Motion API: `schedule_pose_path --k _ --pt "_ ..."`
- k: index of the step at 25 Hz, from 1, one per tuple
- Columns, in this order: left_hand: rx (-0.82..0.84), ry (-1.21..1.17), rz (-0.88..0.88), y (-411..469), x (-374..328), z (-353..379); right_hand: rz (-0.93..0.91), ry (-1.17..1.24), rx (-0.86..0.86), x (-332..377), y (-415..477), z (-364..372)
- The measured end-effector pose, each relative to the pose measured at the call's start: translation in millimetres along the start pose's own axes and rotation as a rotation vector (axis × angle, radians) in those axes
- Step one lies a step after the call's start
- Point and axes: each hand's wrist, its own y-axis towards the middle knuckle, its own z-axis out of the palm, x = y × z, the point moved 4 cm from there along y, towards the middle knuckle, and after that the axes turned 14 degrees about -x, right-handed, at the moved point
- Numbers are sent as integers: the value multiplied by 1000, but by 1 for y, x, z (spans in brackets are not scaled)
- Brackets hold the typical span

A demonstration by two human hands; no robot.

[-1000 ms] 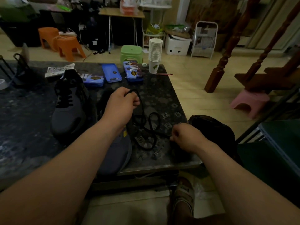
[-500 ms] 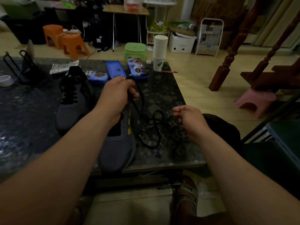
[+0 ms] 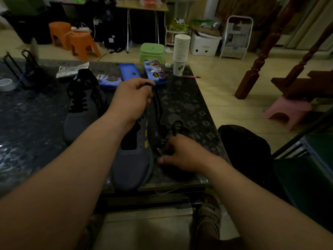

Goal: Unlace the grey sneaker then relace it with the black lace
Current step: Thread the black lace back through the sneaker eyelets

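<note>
An unlaced grey sneaker (image 3: 133, 163) with yellow stripes lies on the dark stone table (image 3: 189, 109), toe toward me, partly hidden under my left forearm. A black lace (image 3: 158, 109) runs from my left hand (image 3: 133, 96), which grips its upper part above the shoe, down to loose loops on the table right of the sneaker. My right hand (image 3: 182, 154) is low on the table beside the shoe, fingers curled around the lace's lower part. A second grey sneaker (image 3: 81, 109) with black laces stands to the left.
Blue boxes (image 3: 129, 72) and a stack of paper cups (image 3: 181, 53) sit at the table's far edge, a tape roll (image 3: 6, 84) at far left. A black bag (image 3: 245, 147) lies right of the table. Stools stand on the floor beyond.
My right hand dropped from mid-air down to the table beside the sneaker's toe. My left hand keeps holding the lace above the shoe.
</note>
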Motion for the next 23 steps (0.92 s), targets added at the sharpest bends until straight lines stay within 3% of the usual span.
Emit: schedule_pose_path --k 2,6,8,10,13,17,21,23 --pt "61 -12 -57 -3 6 5 -50 -67 -38 4 -2 5" --pt "-16 275 211 -18 -4 -10 261 499 -105 -30 -13 -42" --pt "91 383 266 -35 -2 -3 249 643 -119 -34 -25 -57" --pt "273 430 139 -55 9 10 206 735 -119 -26 -30 -60" --pt "411 321 -119 -81 23 20 162 825 -174 -11 -30 -62" --pt "254 66 -45 -89 20 16 113 789 -162 8 -33 -57" --pt "155 -201 -220 -88 15 -2 369 1022 -251 -4 -27 -61" --pt "151 -168 -217 -84 17 -19 422 1145 -253 -9 -22 -60"
